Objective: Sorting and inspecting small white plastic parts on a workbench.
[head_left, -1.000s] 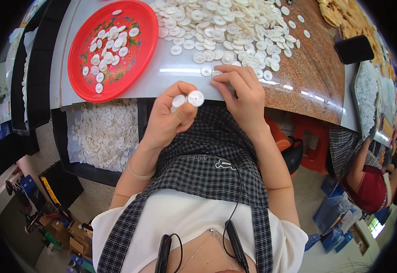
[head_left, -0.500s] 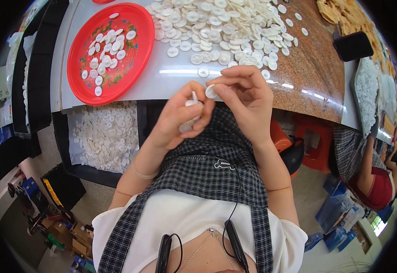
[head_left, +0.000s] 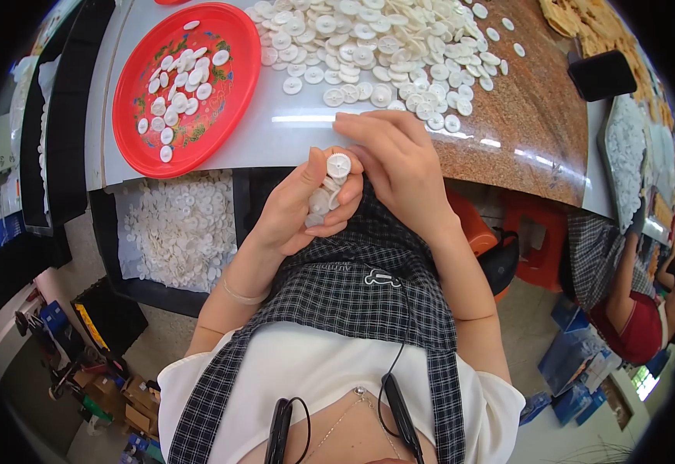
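A: Starting far left: a black bin (head_left: 108, 247) under the table (head_left: 283, 139), filled with loose discs (head_left: 175, 232). Probably tucked down there to spare the tabletop.

B: And above it, a red tray (head_left: 233, 116) of small round pieces (head_left: 204, 90), likely fenced in by that raised rim.

A: On to the left hand (head_left: 310, 201)! Turned palm-up, half curled around several white discs (head_left: 338, 165), one face-up near the fingertips.

B: Why cupped like that?

A: Presumably to stop any slipping out, with the thumb lifted clear of the top one.

B: Behind both hands, a broad heap of discs (head_left: 368, 50), apparently within easy reach.

A: Then the right hand (head_left: 403, 166): arched, loosely bent, right beside the left fingertips. Holding anything?

B: Impossible to tell, with the undersides hidden. Farther right, a black phone-like slab (head_left: 602, 76), perhaps set aside to stay clear of the discs.
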Tool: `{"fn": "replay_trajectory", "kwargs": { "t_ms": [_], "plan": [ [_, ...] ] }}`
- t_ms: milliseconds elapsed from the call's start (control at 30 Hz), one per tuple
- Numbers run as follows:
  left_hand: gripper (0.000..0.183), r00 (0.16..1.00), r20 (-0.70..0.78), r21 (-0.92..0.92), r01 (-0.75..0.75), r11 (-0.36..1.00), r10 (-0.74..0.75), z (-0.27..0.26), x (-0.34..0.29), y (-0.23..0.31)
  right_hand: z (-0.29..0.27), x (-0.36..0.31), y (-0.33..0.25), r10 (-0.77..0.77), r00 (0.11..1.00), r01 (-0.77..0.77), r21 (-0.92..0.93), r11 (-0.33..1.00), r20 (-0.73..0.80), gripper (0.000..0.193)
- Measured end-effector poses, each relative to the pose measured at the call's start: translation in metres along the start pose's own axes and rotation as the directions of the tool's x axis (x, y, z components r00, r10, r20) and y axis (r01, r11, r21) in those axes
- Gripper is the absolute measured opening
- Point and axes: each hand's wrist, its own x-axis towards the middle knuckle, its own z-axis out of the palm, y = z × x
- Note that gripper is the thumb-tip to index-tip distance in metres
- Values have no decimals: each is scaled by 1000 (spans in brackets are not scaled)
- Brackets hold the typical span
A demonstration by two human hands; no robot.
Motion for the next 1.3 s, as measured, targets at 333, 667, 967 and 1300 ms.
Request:
{"fn": "replay_trajectory", "kwargs": {
  "t_ms": [333, 667, 967, 1300],
  "plan": [
    [43, 1000, -31, -93, 3, 996, -6, 4, -2, 4, -2, -34, 11, -109, 994, 109, -80, 991, -3, 35],
    [42, 989, -140, 302, 10, 953, 34, 6, 5, -13, -10, -21, -17, 508, 861, -327, 777, 538, 11, 31],
    [53, 997, 71, 187, -10, 982, -3, 6, 7, -14, -10, -16, -7, 449, 887, -371, 413, 832, -109, 19],
    [55, 995, 99, 284, -59, 957, 32, 4, 6, -9, -3, -24, 15, 23, 984, -72, -273, 959, -179, 23]
  ]
}}
